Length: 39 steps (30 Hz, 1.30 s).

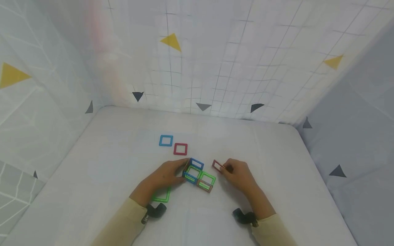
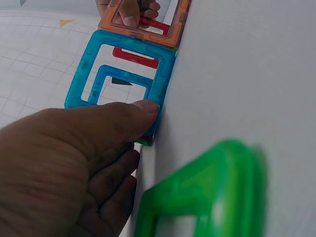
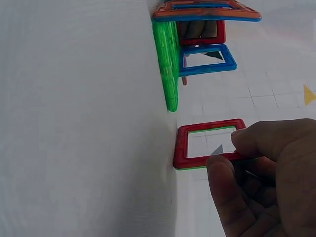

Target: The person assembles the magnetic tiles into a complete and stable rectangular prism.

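Observation:
A small structure of magnetic square frames (image 1: pixel 197 175) stands mid-table, built of blue, green and orange pieces. My left hand (image 1: pixel 179 173) holds its left side. In the left wrist view its thumb (image 2: pixel 140 111) presses on an upright blue frame (image 2: pixel 81 84), with an orange frame (image 2: pixel 175 32) beyond it. Just right of the structure, my right hand (image 1: pixel 226 168) pinches a red frame (image 1: pixel 217 165) and holds it on edge on the table. The right wrist view shows thumb and forefinger on that red frame (image 3: pixel 183 148), a short gap from the structure's green wall (image 3: pixel 170 64).
Loose frames lie flat on the white table (image 1: pixel 277 164): a blue one (image 1: pixel 166 140) and a red one (image 1: pixel 180 149) behind the structure, a green one (image 1: pixel 162 196) under my left wrist. White patterned cloth walls (image 1: pixel 215 68) close in the back and both sides.

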### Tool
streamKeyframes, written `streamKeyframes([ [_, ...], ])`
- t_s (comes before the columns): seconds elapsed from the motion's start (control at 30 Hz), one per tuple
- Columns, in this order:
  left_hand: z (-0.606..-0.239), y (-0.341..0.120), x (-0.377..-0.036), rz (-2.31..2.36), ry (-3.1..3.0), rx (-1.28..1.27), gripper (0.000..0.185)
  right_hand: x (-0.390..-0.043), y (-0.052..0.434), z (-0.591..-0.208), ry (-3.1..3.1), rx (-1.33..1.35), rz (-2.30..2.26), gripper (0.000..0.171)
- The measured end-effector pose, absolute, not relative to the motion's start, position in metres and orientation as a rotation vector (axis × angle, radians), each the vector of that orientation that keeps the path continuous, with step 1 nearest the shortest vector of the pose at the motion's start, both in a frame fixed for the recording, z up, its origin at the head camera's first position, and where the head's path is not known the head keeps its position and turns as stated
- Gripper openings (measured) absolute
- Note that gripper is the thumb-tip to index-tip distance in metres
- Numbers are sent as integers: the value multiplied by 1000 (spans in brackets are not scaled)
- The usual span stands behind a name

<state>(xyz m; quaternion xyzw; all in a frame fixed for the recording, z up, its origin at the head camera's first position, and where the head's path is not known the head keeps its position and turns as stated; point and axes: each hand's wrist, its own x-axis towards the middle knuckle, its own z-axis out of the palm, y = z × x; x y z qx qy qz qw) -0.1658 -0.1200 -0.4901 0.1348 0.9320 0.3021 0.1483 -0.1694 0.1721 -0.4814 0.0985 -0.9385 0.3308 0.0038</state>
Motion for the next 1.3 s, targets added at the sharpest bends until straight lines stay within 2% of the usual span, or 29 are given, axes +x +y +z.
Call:
streamKeyframes([
  [1.3,-489,-122,-166,873,2693,436,77,-166,165,-479,-3011,498,1070,7],
])
